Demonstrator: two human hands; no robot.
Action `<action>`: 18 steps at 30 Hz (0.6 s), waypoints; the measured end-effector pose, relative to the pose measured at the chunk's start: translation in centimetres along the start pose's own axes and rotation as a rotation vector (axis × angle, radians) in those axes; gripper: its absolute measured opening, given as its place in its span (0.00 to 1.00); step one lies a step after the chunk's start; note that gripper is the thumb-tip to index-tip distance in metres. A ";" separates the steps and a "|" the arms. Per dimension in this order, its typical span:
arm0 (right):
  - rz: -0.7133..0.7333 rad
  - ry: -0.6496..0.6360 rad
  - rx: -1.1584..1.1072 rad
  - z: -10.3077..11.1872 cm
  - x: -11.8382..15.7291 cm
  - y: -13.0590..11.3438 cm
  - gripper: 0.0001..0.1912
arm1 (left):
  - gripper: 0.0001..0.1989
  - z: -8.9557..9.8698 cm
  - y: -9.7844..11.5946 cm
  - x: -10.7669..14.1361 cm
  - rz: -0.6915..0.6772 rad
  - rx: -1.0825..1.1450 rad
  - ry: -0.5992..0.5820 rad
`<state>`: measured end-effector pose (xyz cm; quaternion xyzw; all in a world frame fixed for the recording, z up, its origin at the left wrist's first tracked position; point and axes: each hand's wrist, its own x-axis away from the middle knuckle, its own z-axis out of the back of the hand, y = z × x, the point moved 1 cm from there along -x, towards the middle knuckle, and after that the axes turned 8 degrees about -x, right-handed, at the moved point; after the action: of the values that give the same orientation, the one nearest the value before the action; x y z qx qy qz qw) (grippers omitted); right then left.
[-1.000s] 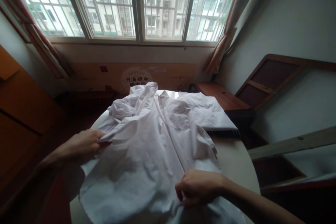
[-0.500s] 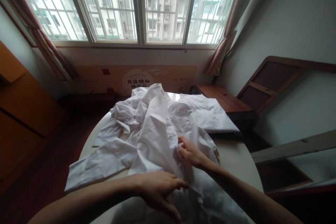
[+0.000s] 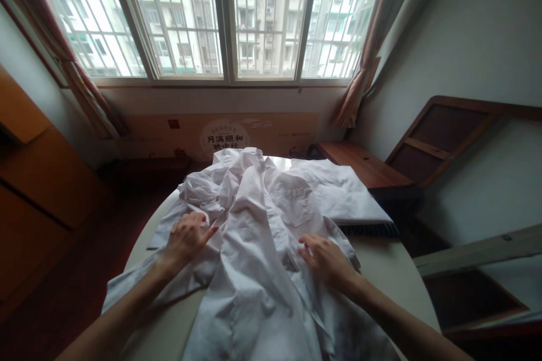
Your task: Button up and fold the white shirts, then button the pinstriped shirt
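A rumpled white coat [image 3: 249,254] with long sleeves and a chest pocket [image 3: 296,206] lies spread over a round table, its lower part towards me. My left hand [image 3: 186,237] is at the coat's left side, over the sleeve, fingers and thumb apart, holding nothing. On the other side, my right hand [image 3: 324,256] hovers at or just over the right front panel below the pocket. Its fingers are loosely bent and apart, with no cloth seen between them; whether they touch the fabric is unclear.
A folded white garment [image 3: 339,192] lies at the table's [image 3: 398,276] far right, over something dark and ridged. Behind stands a low wooden cabinet [image 3: 364,166]. A printed cardboard panel [image 3: 279,130] leans below the barred window [image 3: 266,22]. Orange cupboards [image 3: 38,197] stand left.
My left hand has moved from the near middle out to the left sleeve side. My right hand has let go of the front edge and shifted slightly right; the front panel now lies flatter.
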<state>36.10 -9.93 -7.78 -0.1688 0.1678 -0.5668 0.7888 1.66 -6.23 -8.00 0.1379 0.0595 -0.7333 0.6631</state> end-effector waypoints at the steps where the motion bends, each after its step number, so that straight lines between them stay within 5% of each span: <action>1: -0.020 0.013 -0.073 0.2 -0.5 -0.3 0.13 | 0.20 0.0 -0.6 0.6 0.007 -0.008 -0.060; 4: -0.026 0.035 -0.247 -0.1 -2.0 -1.8 0.20 | 0.17 -0.1 -1.0 2.5 -0.019 0.004 -0.225; 7: 0.041 -0.021 -0.252 -2.0 -2.8 -3.3 0.27 | 0.15 0.7 -0.7 3.0 -0.088 -0.004 -0.241; 10: 0.061 -0.020 -0.249 -4.0 -2.5 -3.6 0.28 | 0.16 3.8 -1.9 1.0 -0.132 -0.074 -0.060; 15: -0.067 0.128 -0.516 -4.4 -1.6 -2.8 0.19 | 0.15 11.0 -7.0 -5.6 0.023 -0.196 0.346; 18: -0.143 0.092 -0.787 -3.7 -1.5 -2.5 0.10 | 0.18 12.6 -9.9 -8.7 0.157 -0.256 0.505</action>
<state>31.87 -9.53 -9.81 -0.4438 0.3948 -0.5197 0.6140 -8.93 -0.19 5.58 0.2357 0.3038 -0.6088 0.6939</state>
